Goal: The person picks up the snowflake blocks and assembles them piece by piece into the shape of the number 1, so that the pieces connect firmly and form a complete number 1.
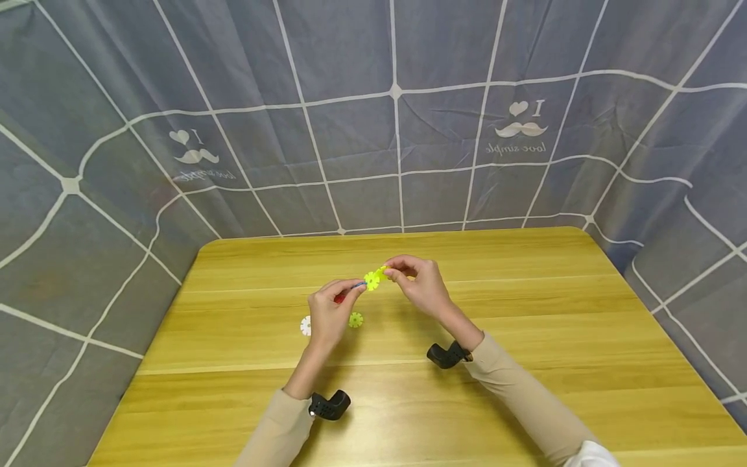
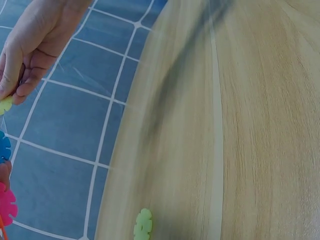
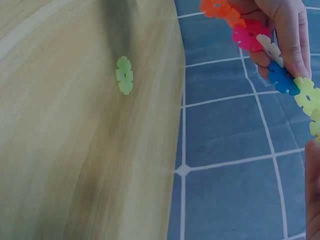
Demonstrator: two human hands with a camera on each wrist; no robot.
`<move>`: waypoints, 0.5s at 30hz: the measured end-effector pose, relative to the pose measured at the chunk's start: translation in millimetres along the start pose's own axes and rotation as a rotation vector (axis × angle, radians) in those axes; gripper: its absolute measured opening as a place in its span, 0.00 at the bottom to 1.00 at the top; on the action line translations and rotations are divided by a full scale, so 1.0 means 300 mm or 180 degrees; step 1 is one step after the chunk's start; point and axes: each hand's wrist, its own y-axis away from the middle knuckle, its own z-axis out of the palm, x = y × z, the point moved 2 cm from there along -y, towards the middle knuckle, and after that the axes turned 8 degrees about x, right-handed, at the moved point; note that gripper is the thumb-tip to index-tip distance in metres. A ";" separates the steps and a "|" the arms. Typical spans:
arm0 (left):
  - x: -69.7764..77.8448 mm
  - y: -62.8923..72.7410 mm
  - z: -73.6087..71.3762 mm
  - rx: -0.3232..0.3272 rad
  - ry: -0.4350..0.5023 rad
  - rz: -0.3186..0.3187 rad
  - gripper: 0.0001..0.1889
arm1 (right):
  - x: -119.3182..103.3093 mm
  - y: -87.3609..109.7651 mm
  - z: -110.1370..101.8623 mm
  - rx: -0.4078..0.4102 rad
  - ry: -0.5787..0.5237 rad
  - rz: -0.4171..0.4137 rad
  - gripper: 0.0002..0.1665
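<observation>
My left hand [image 1: 329,314] holds a chain of notched plastic snowflake discs above the table. In the right wrist view, the chain includes an orange disc [image 3: 216,8], a pink disc [image 3: 250,35], a white disc [image 3: 271,50] and a blue disc [image 3: 282,79]. A yellow disc [image 1: 371,280] follows the blue one. My right hand [image 1: 425,285] pinches another yellow disc [image 1: 382,272] at the chain's right end, where the two yellow discs touch or overlap. Whether they are slotted together I cannot tell. Fingers hide part of the chain.
A light green disc [image 1: 356,320] lies on the wooden table [image 1: 525,389] below the hands. Another white disc [image 1: 306,325] shows left of the left hand, partly hidden. A grey checked curtain [image 1: 350,143] hangs around the table's far side and ends.
</observation>
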 end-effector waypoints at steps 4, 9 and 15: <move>0.004 -0.001 -0.006 0.0019 0.0014 -0.0015 0.05 | -0.006 -0.003 0.003 -0.0033 -0.0031 -0.0038 0.07; 0.005 0.000 -0.014 0.0029 0.0004 -0.0036 0.05 | -0.008 -0.003 0.009 -0.0078 -0.0026 -0.0067 0.06; 0.001 -0.001 -0.018 -0.0014 -0.0040 -0.0040 0.05 | -0.009 0.002 0.011 -0.0088 0.0038 -0.0150 0.04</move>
